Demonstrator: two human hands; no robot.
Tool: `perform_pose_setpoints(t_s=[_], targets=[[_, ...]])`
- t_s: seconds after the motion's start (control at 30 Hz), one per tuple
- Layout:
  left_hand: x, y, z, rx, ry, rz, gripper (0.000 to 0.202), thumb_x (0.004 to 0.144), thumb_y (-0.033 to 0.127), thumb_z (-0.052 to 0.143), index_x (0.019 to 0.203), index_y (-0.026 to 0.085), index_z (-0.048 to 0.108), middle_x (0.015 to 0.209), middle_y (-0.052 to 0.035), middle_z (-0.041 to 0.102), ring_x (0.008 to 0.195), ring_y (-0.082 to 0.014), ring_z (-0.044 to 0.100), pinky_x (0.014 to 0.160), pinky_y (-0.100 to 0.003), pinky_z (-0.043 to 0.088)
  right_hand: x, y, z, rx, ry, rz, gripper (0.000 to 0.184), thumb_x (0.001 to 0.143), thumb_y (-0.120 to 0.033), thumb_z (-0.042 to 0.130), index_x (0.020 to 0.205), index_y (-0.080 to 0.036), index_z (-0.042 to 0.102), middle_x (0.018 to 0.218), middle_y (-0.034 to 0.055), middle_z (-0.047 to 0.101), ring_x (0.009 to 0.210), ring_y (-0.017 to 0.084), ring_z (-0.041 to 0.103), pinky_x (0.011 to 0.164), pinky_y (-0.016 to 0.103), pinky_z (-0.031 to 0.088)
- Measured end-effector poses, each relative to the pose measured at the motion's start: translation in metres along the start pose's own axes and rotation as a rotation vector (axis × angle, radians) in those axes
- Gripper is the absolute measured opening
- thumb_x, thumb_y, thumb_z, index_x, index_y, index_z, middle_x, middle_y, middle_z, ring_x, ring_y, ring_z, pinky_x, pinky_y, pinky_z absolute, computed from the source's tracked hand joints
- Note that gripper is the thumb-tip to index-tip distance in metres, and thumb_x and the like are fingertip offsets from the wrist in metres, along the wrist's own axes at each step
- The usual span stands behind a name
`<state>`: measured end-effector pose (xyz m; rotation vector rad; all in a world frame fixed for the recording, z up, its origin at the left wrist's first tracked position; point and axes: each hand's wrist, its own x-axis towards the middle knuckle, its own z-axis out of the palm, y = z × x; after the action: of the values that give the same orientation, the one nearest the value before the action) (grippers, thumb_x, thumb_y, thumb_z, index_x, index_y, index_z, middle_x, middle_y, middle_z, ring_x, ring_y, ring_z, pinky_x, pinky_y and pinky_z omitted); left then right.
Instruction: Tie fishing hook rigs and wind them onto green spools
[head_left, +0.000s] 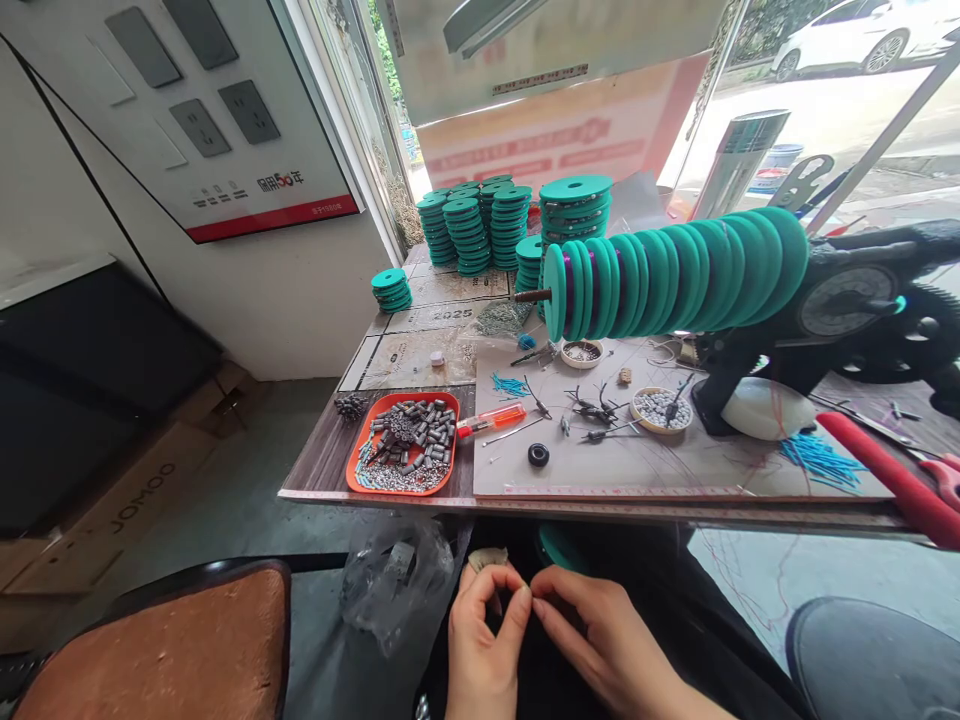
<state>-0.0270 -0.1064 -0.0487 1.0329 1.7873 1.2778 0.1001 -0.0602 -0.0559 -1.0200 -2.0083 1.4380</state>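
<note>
Ahead of our hands we see an orange tray of small metal parts, stacked teal spools beyond it, and a spindle of teal discs up right

Left hand and right hand: low in front of the worktop, fingertips meeting, pinching something too small to tell. Small pale object just above the left hand.
Clear bag: left of the hands, below the worktop edge.
Orange tray: near the worktop's front left, filled with grey metal pieces.
Orange tool: just right of the tray.
Black ring: on the mat.
Two small bowls: on the mat, holding small beads.
Green spools: row on a horizontal spindle of a black winder.
Spool stacks: at the back.
Blue pieces: scattered at right.
Red handle: far right.
</note>
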Motion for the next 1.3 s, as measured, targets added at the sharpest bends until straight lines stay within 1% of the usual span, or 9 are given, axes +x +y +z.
perform_pose_setpoints(t_s=[0.13,0.3,0.57,0.67,0.77,0.83,0.93,1.1,1.3], targets=[[0.004,-0.008,-0.004,-0.03,-0.103,-0.039,0.028,0.077,0.043,0.061,0.068,0.017,0.06,0.07,-0.0028,0.053,0.07,-0.0166,0.048,0.068,-0.024,0.036,0.001,-0.001,-0.001,0.058,-0.023,0.024,0.027,0.09,-0.033,0.04,0.08,-0.016,0.058,0.071,0.0033,0.059,0.06,0.013,0.049,0.057,0.022,0.035],[0.007,-0.022,-0.005,-0.175,0.031,-0.101,0.032,0.075,0.047,0.063,0.074,0.016,0.058,0.072,-0.0014,0.053,0.072,-0.0157,0.047,0.07,-0.022,0.037,0.003,0.0,-0.001,0.09,-0.013,0.099,0.025,0.085,-0.033,0.042,0.074,-0.014,0.054,0.06,0.0005,0.046,0.055,0.012,0.039,0.053,0.023,0.028],[0.007,-0.023,-0.002,-0.251,0.058,-0.17,0.032,0.073,0.047,0.066,0.074,0.016,0.059,0.071,-0.0013,0.054,0.072,-0.0155,0.047,0.07,-0.023,0.037,0.003,0.0,-0.003,0.218,-0.045,0.16,0.029,0.086,-0.038,0.043,0.073,-0.014,0.051,0.061,-0.0007,0.038,0.058,0.012,0.032,0.054,0.024,0.024],[0.008,-0.021,-0.006,-0.288,0.047,-0.224,0.034,0.072,0.048,0.066,0.084,0.016,0.065,0.082,-0.0043,0.06,0.082,-0.0188,0.051,0.078,-0.026,0.038,0.004,0.005,-0.003,0.426,-0.051,0.211,0.031,0.085,-0.043,0.047,0.076,-0.014,0.052,0.063,-0.0005,0.042,0.058,0.011,0.035,0.054,0.024,0.026],[0.012,-0.018,-0.014,-0.315,-0.051,-0.295,0.038,0.069,0.045,0.069,0.097,0.018,0.07,0.103,-0.0077,0.064,0.101,-0.0236,0.051,0.091,-0.03,0.035,0.008,0.011,-0.004,0.662,-0.088,0.236,0.037,0.082,-0.05,0.05,0.08,-0.013,0.051,0.061,-0.0005,0.046,0.052,0.009,0.035,0.05,0.023,0.023],[0.016,-0.014,-0.018,-0.284,-0.155,-0.309,0.035,0.065,0.042,0.074,0.09,0.018,0.073,0.102,-0.0091,0.066,0.104,-0.0257,0.052,0.093,-0.031,0.035,0.01,0.015,-0.005,0.723,-0.122,0.239,0.038,0.08,-0.05,0.051,0.08,-0.013,0.051,0.059,-0.0006,0.048,0.05,0.009,0.032,0.049,0.023,0.02],[0.021,-0.009,-0.018,-0.248,-0.21,-0.278,0.028,0.063,0.04,0.075,0.08,0.017,0.075,0.091,-0.0092,0.068,0.097,-0.0257,0.055,0.089,-0.031,0.038,0.013,0.019,-0.005,0.779,-0.174,0.248,0.033,0.078,-0.045,0.053,0.078,-0.013,0.051,0.057,-0.0007,0.048,0.048,0.008,0.028,0.048,0.023,0.017],[0.024,-0.004,-0.006,-0.293,-0.238,-0.234,0.027,0.065,0.042,0.074,0.078,0.018,0.075,0.085,-0.0085,0.069,0.088,-0.0234,0.058,0.086,-0.031,0.04,0.015,0.024,-0.003,0.889,-0.224,0.274,0.026,0.074,-0.04,0.051,0.073,-0.014,0.049,0.054,-0.0013,0.047,0.047,0.008,0.026,0.047,0.023,0.017],[0.024,0.0,-0.001,-0.309,-0.306,-0.172,0.03,0.069,0.045,0.07,0.069,0.015,0.068,0.061,-0.0043,0.064,0.064,-0.0166,0.056,0.069,-0.027,0.042,0.013,0.026,-0.002,0.938,-0.222,0.289,0.028,0.078,-0.04,0.051,0.071,-0.013,0.051,0.054,-0.0003,0.048,0.048,0.008,0.03,0.049,0.022,0.018]])
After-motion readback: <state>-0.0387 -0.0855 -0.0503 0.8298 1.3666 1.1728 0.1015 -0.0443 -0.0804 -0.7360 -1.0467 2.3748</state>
